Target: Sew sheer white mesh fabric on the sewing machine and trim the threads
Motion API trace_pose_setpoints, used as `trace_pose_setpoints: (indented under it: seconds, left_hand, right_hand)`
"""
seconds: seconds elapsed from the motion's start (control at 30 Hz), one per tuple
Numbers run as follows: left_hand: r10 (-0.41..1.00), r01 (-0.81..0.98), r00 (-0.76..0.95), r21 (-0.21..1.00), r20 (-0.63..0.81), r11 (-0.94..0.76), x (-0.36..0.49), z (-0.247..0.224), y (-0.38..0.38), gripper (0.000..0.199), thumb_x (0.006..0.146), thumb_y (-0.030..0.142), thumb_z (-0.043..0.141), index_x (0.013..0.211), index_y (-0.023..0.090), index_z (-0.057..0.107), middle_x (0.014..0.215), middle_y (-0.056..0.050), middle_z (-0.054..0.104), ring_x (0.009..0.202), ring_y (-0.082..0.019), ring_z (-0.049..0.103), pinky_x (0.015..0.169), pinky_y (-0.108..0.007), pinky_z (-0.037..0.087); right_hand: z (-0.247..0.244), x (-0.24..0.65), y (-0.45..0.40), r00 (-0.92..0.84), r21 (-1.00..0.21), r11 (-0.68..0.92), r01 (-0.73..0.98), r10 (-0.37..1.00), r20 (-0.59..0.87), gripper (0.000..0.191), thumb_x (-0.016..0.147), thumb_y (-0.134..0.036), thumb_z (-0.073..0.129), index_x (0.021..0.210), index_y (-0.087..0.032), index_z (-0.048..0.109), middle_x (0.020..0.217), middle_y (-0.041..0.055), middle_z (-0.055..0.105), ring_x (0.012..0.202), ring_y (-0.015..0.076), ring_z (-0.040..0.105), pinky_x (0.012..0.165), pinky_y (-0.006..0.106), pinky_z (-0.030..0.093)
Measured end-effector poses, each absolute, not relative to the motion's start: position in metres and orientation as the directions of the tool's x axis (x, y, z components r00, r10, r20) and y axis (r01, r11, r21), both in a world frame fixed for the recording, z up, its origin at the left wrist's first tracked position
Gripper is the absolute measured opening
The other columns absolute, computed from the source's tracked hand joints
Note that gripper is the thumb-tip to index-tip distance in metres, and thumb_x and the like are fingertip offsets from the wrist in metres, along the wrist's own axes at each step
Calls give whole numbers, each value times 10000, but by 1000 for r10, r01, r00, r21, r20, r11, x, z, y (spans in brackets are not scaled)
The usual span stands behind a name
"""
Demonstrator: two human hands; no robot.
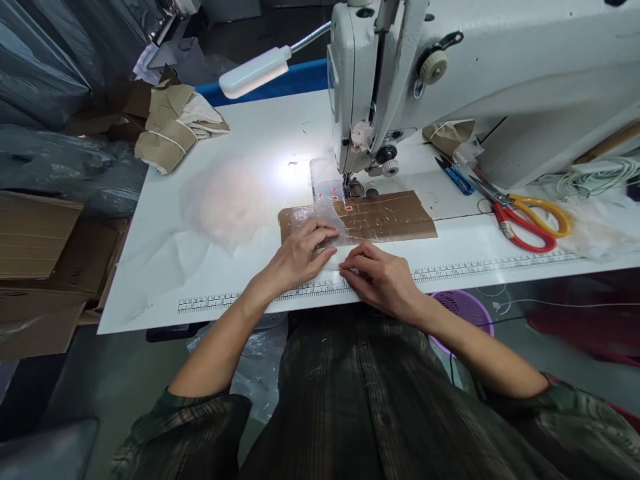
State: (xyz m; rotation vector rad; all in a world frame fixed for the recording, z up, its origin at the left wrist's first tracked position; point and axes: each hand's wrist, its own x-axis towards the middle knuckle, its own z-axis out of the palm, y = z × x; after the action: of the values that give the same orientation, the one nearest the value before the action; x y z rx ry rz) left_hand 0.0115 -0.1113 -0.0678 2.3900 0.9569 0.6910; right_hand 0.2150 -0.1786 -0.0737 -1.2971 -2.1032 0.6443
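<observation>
A small piece of sheer white fabric (327, 215) reaches from the sewing machine's presser foot (347, 187) toward the table's front edge. My left hand (301, 252) rests on its left side, fingers bent and thumb near the fabric's front end, holding it against the table. Across from it, my right hand (383, 277) pinches the fabric's front edge between thumb and fingertips. Beneath the fabric lies a strip of shiny brown tape (390, 217), with small red-and-white marks near the needle. The exact grip under my left fingers is partly hidden.
Left of the hands lies a heap of sheer pale fabric (225, 203). A tied bundle (167, 127) sits at the back left. Scissors (525, 220) and blue thread snips (455, 177) lie on the right. A printed ruler (210, 303) runs along the front edge. A lamp (255, 72) hangs above.
</observation>
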Motion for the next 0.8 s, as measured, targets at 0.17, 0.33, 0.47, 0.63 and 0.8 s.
trace_pose_setpoints:
  seconds: [0.17, 0.33, 0.47, 0.63, 0.8]
  left_hand:
    - [734, 498, 615, 580, 288, -645, 13, -67, -113, 248, 947, 215, 582, 1181, 150, 632, 1178, -126, 637, 1047, -211, 646, 806, -354, 589]
    - [620, 299, 677, 622, 395, -723, 15, -62, -114, 318, 834, 375, 758, 1058, 166, 674, 1070, -95, 709, 1015, -211, 684, 872, -385, 586]
    - [606, 347, 666, 538, 435, -768, 19, -69, -115, 182, 890, 326, 698, 982, 170, 684, 932, -68, 742, 864, -177, 712, 755, -325, 591]
    - [622, 433, 619, 452, 480, -780, 19, -75, -117, 143, 943, 228, 590, 861, 168, 691, 801, -44, 734, 739, -155, 698, 649, -285, 568]
    - [609, 433, 615, 431, 501, -792, 17, -71, -117, 140, 935, 212, 601, 860, 164, 709, 803, -48, 751, 738, -160, 709, 649, -296, 570]
  right_hand:
    - [-73, 234, -183, -277, -933, 277, 229, 938, 210, 140, 909, -329, 667, 903, -201, 723, 900, 60, 679, 799, 173, 621, 683, 310, 495]
    - [-63, 232, -174, -113, -999, 29, 29, 993, 26, 285, 880, -462, 693, 821, -192, 626, 707, 4, 621, 636, 132, 570, 598, 280, 480]
    - [-60, 216, -163, -149, -1000, -7, -23, 989, -3, 320, 912, -515, 626, 860, -210, 545, 650, -32, 587, 587, 116, 562, 573, 253, 473]
    - [-60, 212, -170, -53, -963, 236, 129, 971, 231, 222, 974, -406, 560, 854, -223, 524, 760, -5, 579, 680, 128, 569, 626, 263, 474]
    - [-25, 259, -197, -330, -929, 215, 303, 938, 109, 177, 959, -374, 600, 861, -232, 640, 760, 20, 633, 665, 150, 611, 595, 263, 497]
